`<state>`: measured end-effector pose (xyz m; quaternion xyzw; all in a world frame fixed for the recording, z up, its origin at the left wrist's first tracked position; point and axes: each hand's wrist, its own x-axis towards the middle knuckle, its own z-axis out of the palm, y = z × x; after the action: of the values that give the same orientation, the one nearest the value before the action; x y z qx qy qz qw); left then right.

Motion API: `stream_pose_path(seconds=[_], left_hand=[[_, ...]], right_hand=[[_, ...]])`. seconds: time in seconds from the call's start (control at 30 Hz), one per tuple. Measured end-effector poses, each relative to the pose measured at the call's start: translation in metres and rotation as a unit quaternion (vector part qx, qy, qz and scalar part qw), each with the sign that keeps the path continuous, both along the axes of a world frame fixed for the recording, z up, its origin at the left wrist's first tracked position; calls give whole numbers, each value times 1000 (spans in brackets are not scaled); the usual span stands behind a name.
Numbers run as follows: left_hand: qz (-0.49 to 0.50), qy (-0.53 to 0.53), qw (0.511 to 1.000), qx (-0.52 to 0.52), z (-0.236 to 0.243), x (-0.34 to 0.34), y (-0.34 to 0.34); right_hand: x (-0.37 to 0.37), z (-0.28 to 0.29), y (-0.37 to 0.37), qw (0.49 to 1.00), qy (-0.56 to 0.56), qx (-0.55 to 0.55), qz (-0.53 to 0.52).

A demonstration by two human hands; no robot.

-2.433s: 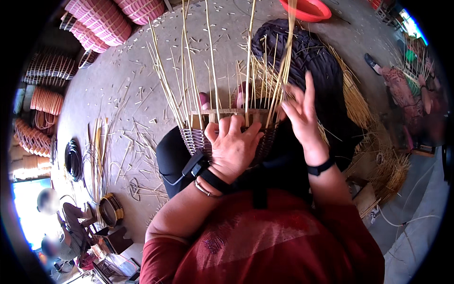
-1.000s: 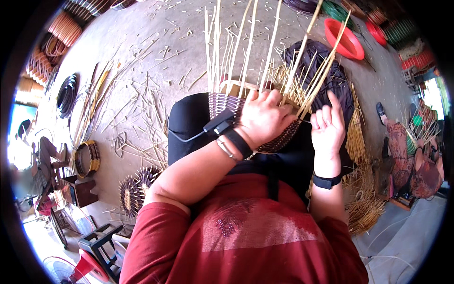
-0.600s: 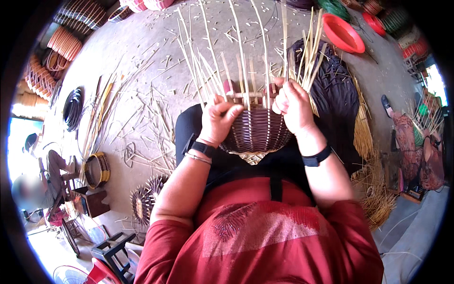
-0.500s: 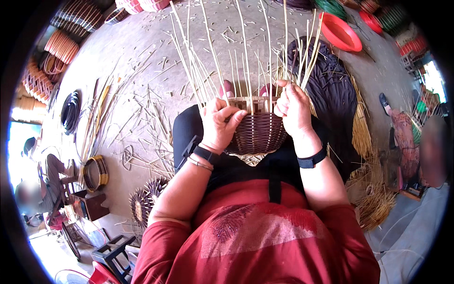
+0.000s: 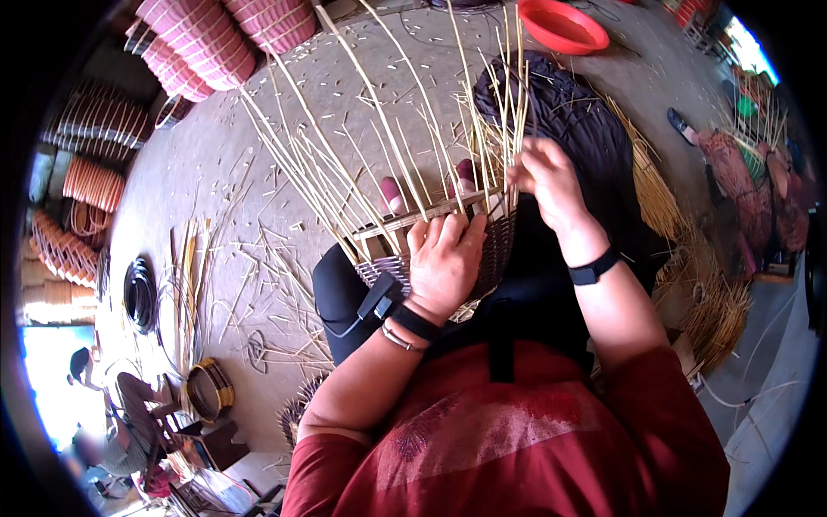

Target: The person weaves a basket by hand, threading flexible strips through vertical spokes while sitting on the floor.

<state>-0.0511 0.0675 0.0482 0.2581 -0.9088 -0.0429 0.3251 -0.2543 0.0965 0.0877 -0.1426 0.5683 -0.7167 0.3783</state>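
Observation:
A half-woven dark brown wicker basket [image 5: 498, 252] rests tilted across my lap, with tall pale stakes [image 5: 375, 96] rising from its rim. My left hand [image 5: 445, 267] is closed on its near wall, the fingers curled at the rim and hiding part of the weave. At the right end of the basket, my right hand [image 5: 551, 181] is raised beside a bunch of stakes. Its fingers are bent together, and a thin dark strand [image 5: 531, 103] runs up from them. The fingertips are slightly blurred.
Wicker offcuts litter the floor. Dark cloth [image 5: 573, 112] and straw-coloured rods [image 5: 650, 194] lie right of my legs, with a red basin [image 5: 564, 26] beyond. Stacked pink baskets [image 5: 196, 43] stand far left; a black coil [image 5: 139, 295] lies nearer. Other people sit at both sides.
My left hand has moved from the rim's left end onto the middle of the near wall. The basket has turned, its left end now nearer. My right hand's fingers have loosened slightly.

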Motion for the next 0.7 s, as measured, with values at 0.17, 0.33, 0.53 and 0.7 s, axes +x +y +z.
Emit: stream_pose_path(seconds=[0.17, 0.33, 0.53, 0.7], left_hand=[[40, -41, 997, -55, -4, -13, -4], [-3, -40, 999, -5, 4, -13, -18], [-9, -40, 999, 24, 17, -30, -17], [-11, -47, 995, 86, 14, -13, -32]], right_hand=[[21, -15, -87, 710, 700, 38, 64], [-14, -47, -68, 785, 608, -110, 44], [-8, -34, 35, 994, -92, -54, 31], [26, 18, 22, 975, -112, -160, 110]])
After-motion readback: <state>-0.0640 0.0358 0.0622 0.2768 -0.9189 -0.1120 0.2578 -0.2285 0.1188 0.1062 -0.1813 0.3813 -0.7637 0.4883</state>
